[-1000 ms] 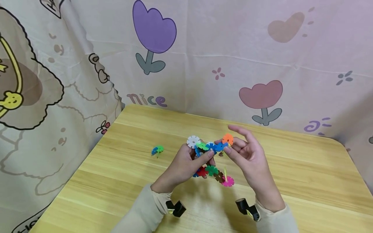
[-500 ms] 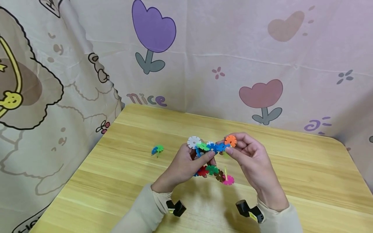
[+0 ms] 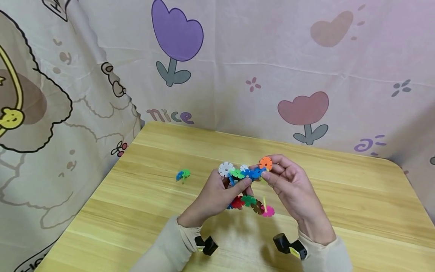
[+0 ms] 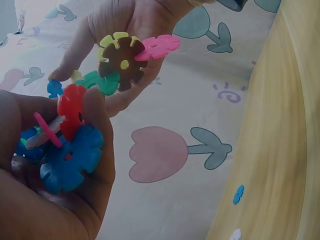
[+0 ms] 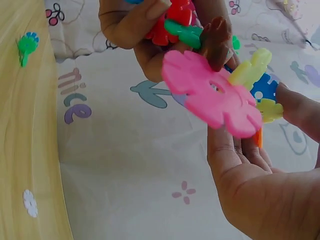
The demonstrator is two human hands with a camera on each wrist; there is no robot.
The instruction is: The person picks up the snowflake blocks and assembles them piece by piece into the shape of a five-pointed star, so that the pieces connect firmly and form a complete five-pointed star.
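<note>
Both hands hold a chain of interlocking plastic snowflake discs above the table. My left hand [image 3: 215, 194] grips its left part, thumb across the upper row, near a white disc [image 3: 225, 169]. Below hang a red, a green disc [image 3: 249, 200], a brown disc [image 4: 122, 65] and a pink disc [image 5: 210, 95] with a yellow one standing in it. My right hand [image 3: 293, 189] pinches the upper right end, where blue discs [image 3: 256, 173] meet an orange disc [image 3: 266, 163]. A large blue disc [image 4: 75, 162] lies against the left palm. Fingers hide part of the chain.
A small joined piece of blue and green discs [image 3: 183, 175] lies on the wooden table [image 3: 119, 204], left of the hands. A loose white disc [image 5: 30, 202] and a blue disc [image 4: 238, 195] also lie on the table. Printed cloth [image 3: 238, 113] hangs behind the table.
My right index finger, raised a second ago, has come down behind the orange disc. The orange disc shifted slightly right, then back left. My left hand has kept its grip.
</note>
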